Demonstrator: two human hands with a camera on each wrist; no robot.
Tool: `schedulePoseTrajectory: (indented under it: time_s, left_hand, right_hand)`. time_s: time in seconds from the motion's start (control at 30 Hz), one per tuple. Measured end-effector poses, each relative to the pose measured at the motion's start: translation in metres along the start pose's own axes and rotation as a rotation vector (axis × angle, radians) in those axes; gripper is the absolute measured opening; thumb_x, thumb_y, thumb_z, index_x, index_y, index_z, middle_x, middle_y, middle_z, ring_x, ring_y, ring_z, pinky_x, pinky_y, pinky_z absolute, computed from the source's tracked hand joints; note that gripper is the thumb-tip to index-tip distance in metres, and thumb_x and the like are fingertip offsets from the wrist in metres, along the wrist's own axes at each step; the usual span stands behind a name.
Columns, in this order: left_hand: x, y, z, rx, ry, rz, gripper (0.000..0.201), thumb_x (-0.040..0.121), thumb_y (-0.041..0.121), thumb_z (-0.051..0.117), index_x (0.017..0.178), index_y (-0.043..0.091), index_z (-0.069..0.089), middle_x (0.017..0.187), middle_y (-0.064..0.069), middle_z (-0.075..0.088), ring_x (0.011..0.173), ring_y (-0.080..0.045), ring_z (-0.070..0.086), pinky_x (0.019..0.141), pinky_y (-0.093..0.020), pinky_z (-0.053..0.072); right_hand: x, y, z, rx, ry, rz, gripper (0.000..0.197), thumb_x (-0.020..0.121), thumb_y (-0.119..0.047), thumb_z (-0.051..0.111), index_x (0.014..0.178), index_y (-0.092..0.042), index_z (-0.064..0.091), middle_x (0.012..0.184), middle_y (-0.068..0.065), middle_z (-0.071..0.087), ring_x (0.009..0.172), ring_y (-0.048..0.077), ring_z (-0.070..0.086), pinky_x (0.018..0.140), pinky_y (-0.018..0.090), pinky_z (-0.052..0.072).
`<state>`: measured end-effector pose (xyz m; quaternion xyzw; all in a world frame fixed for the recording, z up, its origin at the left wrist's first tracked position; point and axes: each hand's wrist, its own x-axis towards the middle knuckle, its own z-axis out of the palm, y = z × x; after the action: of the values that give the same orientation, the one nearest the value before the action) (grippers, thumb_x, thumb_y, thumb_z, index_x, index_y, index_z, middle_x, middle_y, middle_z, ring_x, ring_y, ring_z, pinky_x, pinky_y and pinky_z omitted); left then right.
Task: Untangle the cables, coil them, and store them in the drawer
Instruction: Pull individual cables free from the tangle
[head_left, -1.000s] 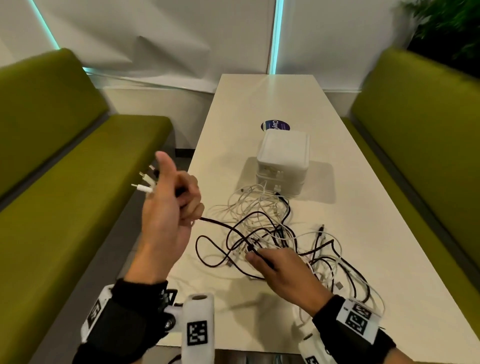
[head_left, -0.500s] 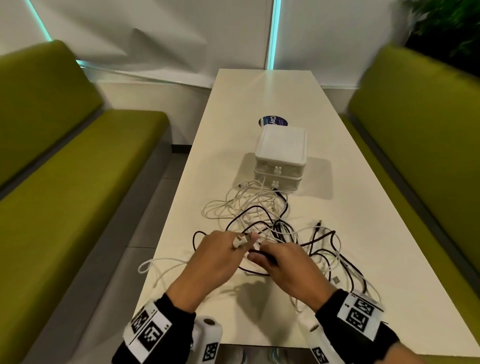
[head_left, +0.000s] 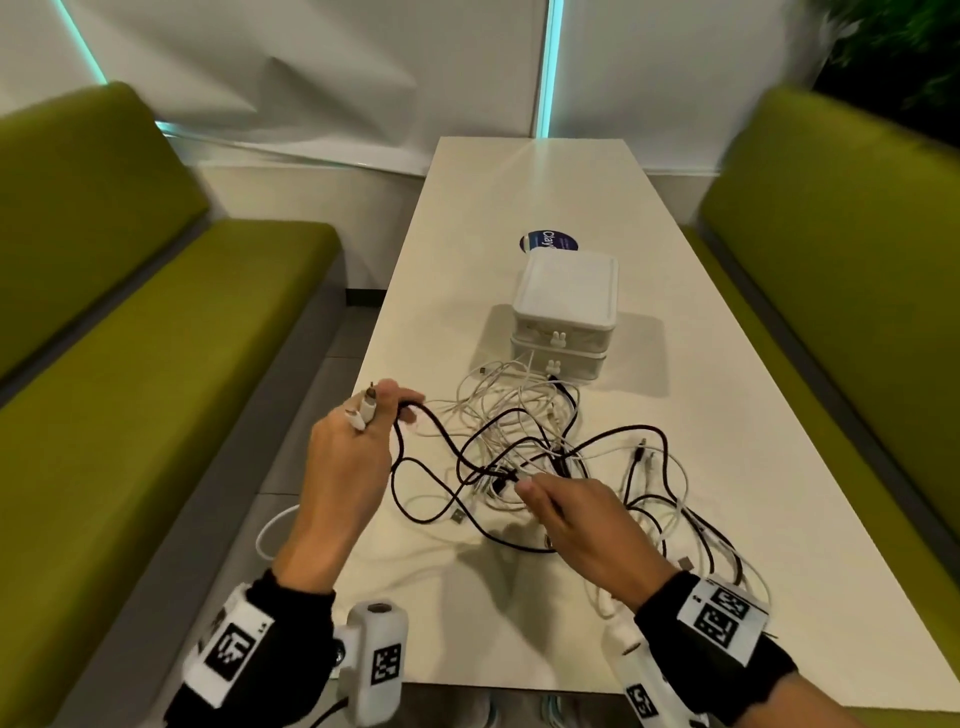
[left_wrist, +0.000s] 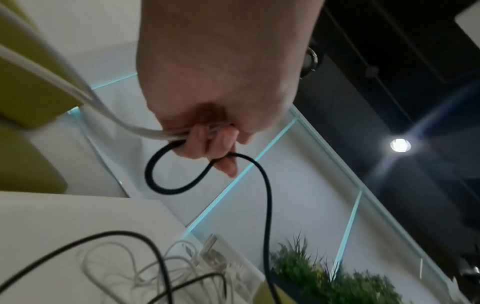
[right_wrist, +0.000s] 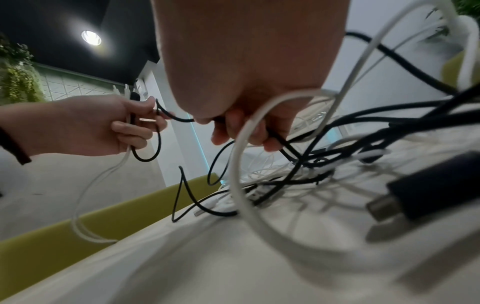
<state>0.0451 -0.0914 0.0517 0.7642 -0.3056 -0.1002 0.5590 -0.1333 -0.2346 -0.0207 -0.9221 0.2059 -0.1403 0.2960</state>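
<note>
A tangle of black and white cables (head_left: 524, 441) lies on the white table (head_left: 701, 415), in front of a small white two-drawer box (head_left: 565, 317) with both drawers closed. My left hand (head_left: 358, 436) is raised over the table's left edge and grips a black cable (left_wrist: 166, 185) together with white cable ends (head_left: 363, 410) that stick up past its fingers. A white cable (head_left: 270, 530) hangs from that hand off the table edge. My right hand (head_left: 571, 514) pinches the same black cable (right_wrist: 280, 144) at the near side of the tangle.
Green benches (head_left: 130, 389) run along both sides of the table, the right one (head_left: 857, 312) close to its edge. A round blue sticker (head_left: 545, 241) lies behind the drawer box. A black plug (right_wrist: 426, 195) lies near my right wrist. A plant (head_left: 893, 47) stands at the far right.
My left hand came down from its raised position to meet the right hand, then pulled away to the left, drawing out a stretch of black cable. The right hand stayed on the tangle.
</note>
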Motion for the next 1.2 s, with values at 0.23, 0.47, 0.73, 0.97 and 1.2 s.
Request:
schedulePoseTrajectory:
  time_s: [0.23, 0.47, 0.73, 0.97, 1.2]
  left_hand:
    - [-0.025, 0.003, 0.032, 0.117, -0.233, 0.336, 0.026, 0.102, 0.029, 0.045, 0.12, 0.036, 0.062, 0.119, 0.019, 0.063, 0.086, 0.001, 0.063, 0.074, -0.02, 0.05]
    - [-0.032, -0.011, 0.046, 0.477, -0.575, 0.07, 0.045, 0.097, 0.056, 0.034, 0.09, 0.03, 0.071, 0.079, 0.02, 0.069, 0.08, -0.002, 0.062, 0.073, -0.026, 0.046]
    - [-0.012, 0.0, 0.017, 0.08, -0.097, 0.038, 0.045, 0.09, 0.057, 0.044, 0.065, 0.022, 0.058, 0.056, -0.005, 0.051, 0.049, -0.007, 0.037, 0.055, -0.029, 0.031]
    - [-0.008, 0.005, 0.005, -0.671, 0.252, -0.158, 0.035, 0.095, 0.039, 0.05, 0.068, 0.017, 0.05, 0.055, 0.011, 0.05, 0.044, -0.002, 0.033, 0.043, -0.015, 0.025]
    - [0.006, -0.019, -0.011, -0.192, 0.148, -0.116, 0.034, 0.102, 0.041, 0.042, 0.091, 0.025, 0.069, 0.077, 0.015, 0.064, 0.057, -0.007, 0.049, 0.052, -0.024, 0.039]
  right_hand:
    - [0.004, -0.009, -0.001, -0.079, -0.08, 0.01, 0.045, 0.094, -0.063, 0.022, 0.066, -0.029, 0.034, 0.054, -0.008, 0.04, 0.057, 0.015, 0.041, 0.061, 0.036, 0.038]
    - [0.005, -0.007, 0.003, -0.033, -0.033, -0.017, 0.057, 0.093, -0.069, 0.016, 0.088, -0.03, 0.058, 0.071, -0.016, 0.06, 0.068, 0.008, 0.057, 0.068, 0.037, 0.051]
    - [0.007, -0.009, -0.002, 0.102, 0.009, -0.01, 0.051, 0.092, -0.065, 0.025, 0.073, -0.023, 0.047, 0.063, -0.003, 0.055, 0.06, 0.014, 0.051, 0.062, 0.039, 0.045]
    - [0.016, -0.007, -0.003, 0.016, 0.023, -0.017, 0.04, 0.1, -0.048, 0.04, 0.065, -0.029, 0.037, 0.055, -0.009, 0.041, 0.056, 0.006, 0.043, 0.057, 0.02, 0.033]
    - [0.014, 0.008, 0.005, -0.022, 0.022, 0.032, 0.049, 0.094, -0.061, 0.029, 0.062, -0.024, 0.033, 0.051, -0.002, 0.04, 0.055, 0.017, 0.042, 0.053, 0.024, 0.029]
